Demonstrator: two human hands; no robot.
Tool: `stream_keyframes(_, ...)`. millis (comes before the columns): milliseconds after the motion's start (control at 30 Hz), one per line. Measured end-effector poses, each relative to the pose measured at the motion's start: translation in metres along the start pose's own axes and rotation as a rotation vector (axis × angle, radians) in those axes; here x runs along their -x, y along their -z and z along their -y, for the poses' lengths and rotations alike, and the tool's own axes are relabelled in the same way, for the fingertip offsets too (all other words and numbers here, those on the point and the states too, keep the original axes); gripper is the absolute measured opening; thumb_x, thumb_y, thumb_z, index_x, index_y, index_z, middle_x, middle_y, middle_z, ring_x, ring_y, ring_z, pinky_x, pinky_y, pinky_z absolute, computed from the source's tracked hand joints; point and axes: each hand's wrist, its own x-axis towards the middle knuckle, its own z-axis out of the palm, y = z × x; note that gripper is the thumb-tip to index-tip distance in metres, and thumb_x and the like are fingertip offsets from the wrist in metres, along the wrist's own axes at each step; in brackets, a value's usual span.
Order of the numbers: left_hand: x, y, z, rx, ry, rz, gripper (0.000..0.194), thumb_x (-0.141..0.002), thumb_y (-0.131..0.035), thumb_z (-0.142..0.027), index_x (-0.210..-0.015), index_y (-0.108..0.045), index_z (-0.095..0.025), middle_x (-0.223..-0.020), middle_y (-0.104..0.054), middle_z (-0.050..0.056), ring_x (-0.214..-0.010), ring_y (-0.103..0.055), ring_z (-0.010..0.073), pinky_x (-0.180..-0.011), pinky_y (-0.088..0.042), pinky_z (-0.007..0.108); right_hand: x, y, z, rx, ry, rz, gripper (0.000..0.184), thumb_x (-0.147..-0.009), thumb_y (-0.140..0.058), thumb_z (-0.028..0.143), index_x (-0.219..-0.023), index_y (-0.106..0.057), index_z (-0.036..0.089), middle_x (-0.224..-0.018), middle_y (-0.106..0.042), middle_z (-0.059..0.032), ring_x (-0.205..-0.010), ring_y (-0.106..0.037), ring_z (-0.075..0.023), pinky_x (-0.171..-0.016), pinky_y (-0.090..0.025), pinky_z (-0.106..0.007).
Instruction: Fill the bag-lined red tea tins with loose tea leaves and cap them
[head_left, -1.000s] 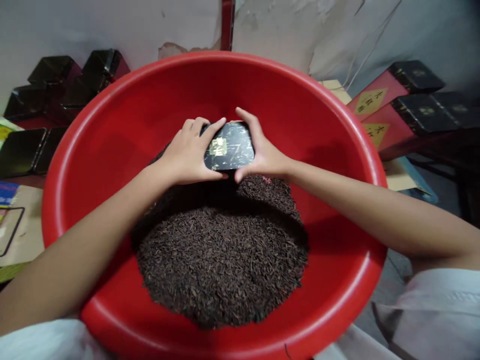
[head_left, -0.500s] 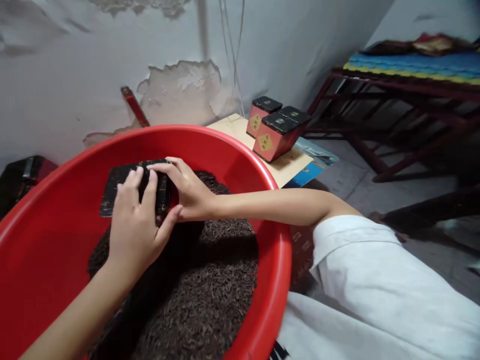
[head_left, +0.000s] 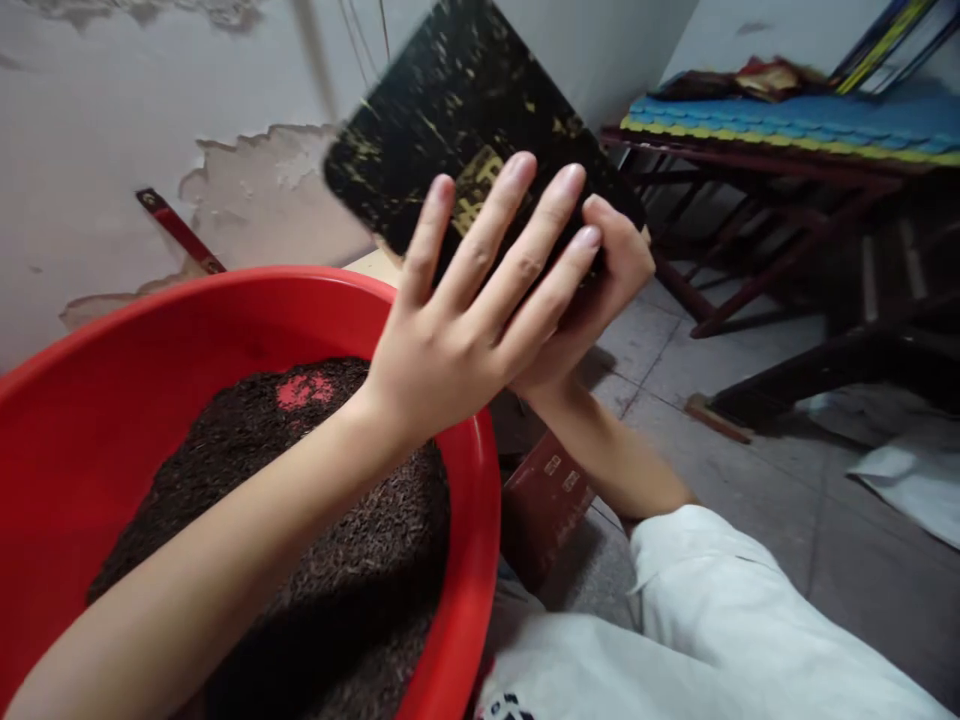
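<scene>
A tea tin with a black lid flecked in gold and a gold emblem is raised over the far right rim of the red tub. Its lid faces me, tilted, and its body is hidden behind the lid and hands. My left hand presses across the lid with its fingers spread. Under and beside it, my right hand is wrapped round the tin's near right side, its fingers partly covered. Dark loose tea leaves lie in the tub, where a small patch of red bottom shows through.
A dark red box stands on the floor right of the tub. Behind is a dark red rack bearing blue and yellow mats. A red bar leans by the peeling wall.
Both hands have lifted the tin up and right, out of the tub, and tilted it so its lid faces me. The view has swung right; the tins on the cardboard are now hidden.
</scene>
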Motion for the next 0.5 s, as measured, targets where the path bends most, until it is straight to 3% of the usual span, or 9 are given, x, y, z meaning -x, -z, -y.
stream_keyframes(67, -0.009, -0.026, 0.001, 0.103, 0.054, 0.145, 0.039, -0.097, -0.034, -0.031, -0.134, -0.042, -0.021, -0.146, -0.039, 0.007, -0.14, -0.024, 0.0261, -0.117, -0.012, 0.049, 0.0, 0.015, -0.015, 0.113, 0.025, -0.096, 0.043, -0.092, -0.03, 0.055, -0.119, -0.041, 0.023, -0.119, -0.045, -0.0093, -0.123, -0.043, -0.0238, -0.113, -0.017, -0.058)
stream_keyframes(167, -0.011, -0.068, 0.003, 0.129, 0.101, 0.342, 0.039, -0.097, -0.034, -0.029, -0.133, -0.044, -0.016, -0.147, -0.038, 0.01, -0.14, -0.026, 0.0272, -0.117, -0.018, 0.049, 0.021, 0.028, -0.046, 0.21, -0.056, 0.02, 0.035, -0.091, -0.04, 0.045, -0.118, -0.042, 0.023, -0.116, -0.046, -0.009, -0.122, -0.043, -0.023, -0.109, -0.026, -0.058)
stream_keyframes(300, 0.0, -0.117, -0.002, 0.117, 0.204, 0.665, 0.042, -0.096, -0.036, -0.019, -0.135, -0.037, -0.006, -0.149, -0.03, 0.017, -0.14, -0.025, 0.0311, -0.113, -0.027, 0.049, 0.071, 0.029, -0.091, 0.253, -0.181, 0.092, 0.029, -0.086, -0.048, 0.036, -0.112, -0.047, 0.022, -0.11, -0.049, -0.0092, -0.114, -0.048, -0.022, -0.103, -0.036, -0.053)
stream_keyframes(400, 0.006, -0.137, -0.008, 0.081, 0.286, 0.858, 0.04, -0.095, -0.029, -0.01, -0.134, -0.035, -0.002, -0.149, -0.028, 0.021, -0.139, -0.028, 0.0312, -0.11, -0.034, 0.046, 0.1, 0.026, -0.11, 0.219, -0.371, 0.142, 0.026, -0.086, -0.046, 0.031, -0.109, -0.049, 0.021, -0.115, -0.048, -0.0107, -0.113, -0.049, -0.022, -0.098, -0.041, -0.047)
stream_keyframes(500, 0.005, -0.145, -0.007, 0.089, 0.308, 0.923, 0.038, -0.092, -0.033, -0.005, -0.13, -0.039, -0.004, -0.143, -0.038, 0.022, -0.135, -0.036, 0.0286, -0.107, -0.038, 0.042, 0.113, 0.02, -0.116, 0.187, -0.436, 0.141, 0.031, -0.081, -0.051, 0.032, -0.109, -0.048, 0.019, -0.116, -0.048, -0.0125, -0.115, -0.048, -0.0238, -0.098, -0.041, -0.046)
